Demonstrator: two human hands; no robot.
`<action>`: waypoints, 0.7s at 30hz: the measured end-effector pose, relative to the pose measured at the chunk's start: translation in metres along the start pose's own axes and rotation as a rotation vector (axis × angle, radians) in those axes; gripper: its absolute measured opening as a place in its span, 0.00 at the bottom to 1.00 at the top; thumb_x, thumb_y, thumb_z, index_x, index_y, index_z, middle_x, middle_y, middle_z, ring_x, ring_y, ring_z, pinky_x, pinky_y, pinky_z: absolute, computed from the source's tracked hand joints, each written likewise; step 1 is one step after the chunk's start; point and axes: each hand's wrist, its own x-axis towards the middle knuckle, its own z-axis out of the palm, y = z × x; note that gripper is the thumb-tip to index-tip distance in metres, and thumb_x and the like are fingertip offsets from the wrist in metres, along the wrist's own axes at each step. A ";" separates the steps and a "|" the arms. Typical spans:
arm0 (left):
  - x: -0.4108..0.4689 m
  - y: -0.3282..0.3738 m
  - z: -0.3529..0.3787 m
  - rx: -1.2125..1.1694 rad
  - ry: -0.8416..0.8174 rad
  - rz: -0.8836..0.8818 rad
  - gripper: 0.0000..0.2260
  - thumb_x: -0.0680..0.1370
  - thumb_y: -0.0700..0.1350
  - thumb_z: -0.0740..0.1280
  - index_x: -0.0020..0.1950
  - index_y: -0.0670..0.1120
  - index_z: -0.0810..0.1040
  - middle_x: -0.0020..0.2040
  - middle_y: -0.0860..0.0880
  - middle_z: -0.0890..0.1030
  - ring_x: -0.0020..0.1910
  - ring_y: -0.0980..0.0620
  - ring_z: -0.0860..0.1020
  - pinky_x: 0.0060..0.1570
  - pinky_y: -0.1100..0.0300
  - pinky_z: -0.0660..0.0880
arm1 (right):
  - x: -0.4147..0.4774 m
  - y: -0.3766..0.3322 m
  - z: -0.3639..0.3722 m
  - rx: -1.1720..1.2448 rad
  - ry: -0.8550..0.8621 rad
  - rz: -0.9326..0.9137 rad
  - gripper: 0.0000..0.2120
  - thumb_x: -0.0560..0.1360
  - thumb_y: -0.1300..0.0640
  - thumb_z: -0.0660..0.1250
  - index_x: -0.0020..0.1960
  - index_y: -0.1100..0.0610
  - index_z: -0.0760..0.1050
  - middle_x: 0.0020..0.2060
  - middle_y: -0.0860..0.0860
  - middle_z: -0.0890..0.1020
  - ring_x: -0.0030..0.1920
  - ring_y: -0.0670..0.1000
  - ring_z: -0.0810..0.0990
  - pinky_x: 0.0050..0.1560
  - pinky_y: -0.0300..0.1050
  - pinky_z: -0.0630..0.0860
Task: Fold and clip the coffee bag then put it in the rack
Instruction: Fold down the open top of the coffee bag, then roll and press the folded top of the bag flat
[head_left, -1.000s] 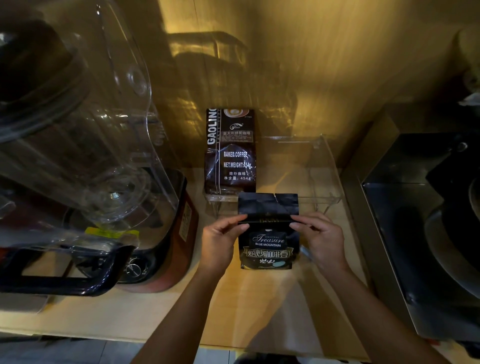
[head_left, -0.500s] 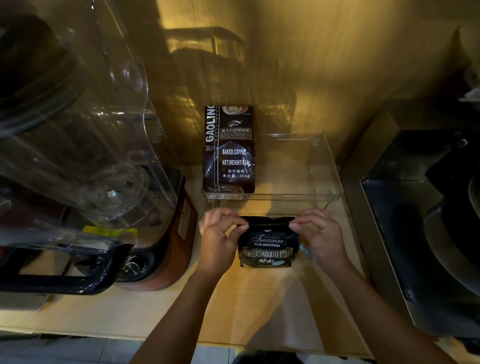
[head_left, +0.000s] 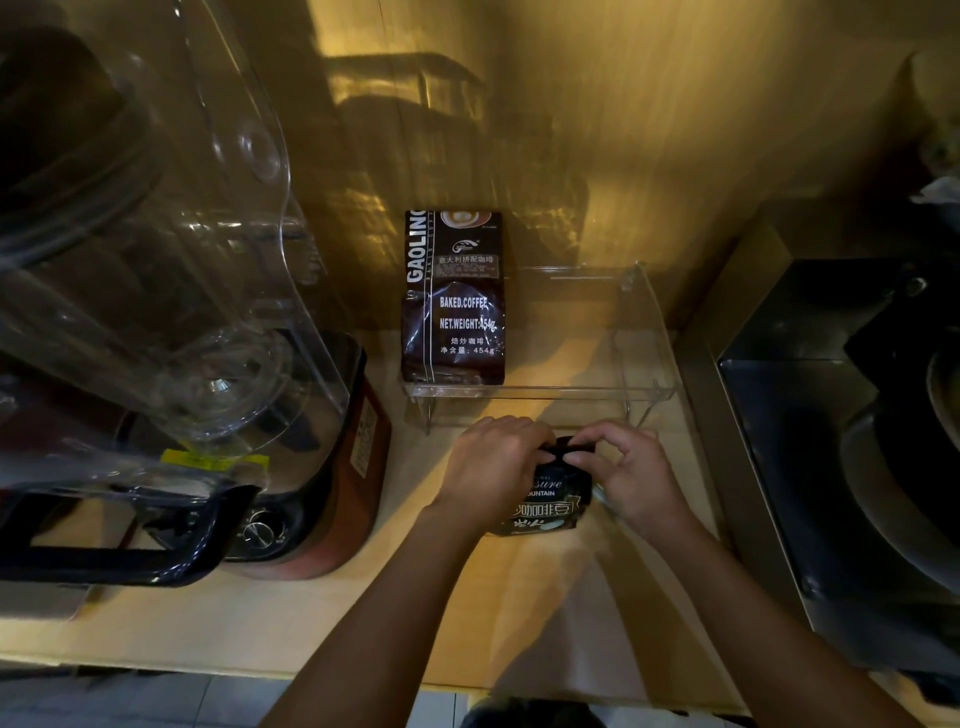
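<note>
Hands (head_left: 493, 462) (head_left: 631, 470) pinching coffee bag (head_left: 550, 506) top, just before rack (head_left: 644, 332) edge

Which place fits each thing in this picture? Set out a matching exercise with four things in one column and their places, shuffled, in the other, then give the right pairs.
Things:
1. black bag
2. brown bag
3. blender
4. rack

Places:
A. far left of the counter
B. standing in the rack's left end
C. between both hands
D. against the wall, behind the hands

Pairs: 1-C, 2-B, 3-A, 4-D
</note>
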 end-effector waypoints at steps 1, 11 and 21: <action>0.001 -0.001 -0.001 -0.017 -0.013 -0.010 0.06 0.76 0.44 0.63 0.50 0.46 0.77 0.46 0.45 0.83 0.47 0.44 0.77 0.44 0.55 0.68 | 0.001 -0.001 -0.001 -0.029 -0.019 -0.003 0.11 0.67 0.63 0.70 0.37 0.47 0.76 0.38 0.42 0.77 0.52 0.54 0.67 0.46 0.43 0.64; 0.006 -0.002 -0.010 -0.234 -0.209 -0.320 0.04 0.72 0.49 0.69 0.42 0.48 0.80 0.44 0.46 0.83 0.44 0.47 0.78 0.43 0.52 0.73 | 0.015 -0.012 -0.005 -0.148 -0.242 0.029 0.14 0.69 0.60 0.70 0.31 0.43 0.73 0.33 0.49 0.78 0.52 0.58 0.70 0.51 0.49 0.68; 0.004 -0.015 -0.016 -0.419 -0.351 -0.548 0.13 0.72 0.47 0.69 0.28 0.50 0.73 0.32 0.49 0.77 0.36 0.48 0.76 0.41 0.51 0.75 | 0.020 -0.017 -0.004 -0.157 -0.289 0.187 0.11 0.68 0.59 0.70 0.29 0.49 0.76 0.35 0.53 0.79 0.53 0.61 0.73 0.56 0.60 0.72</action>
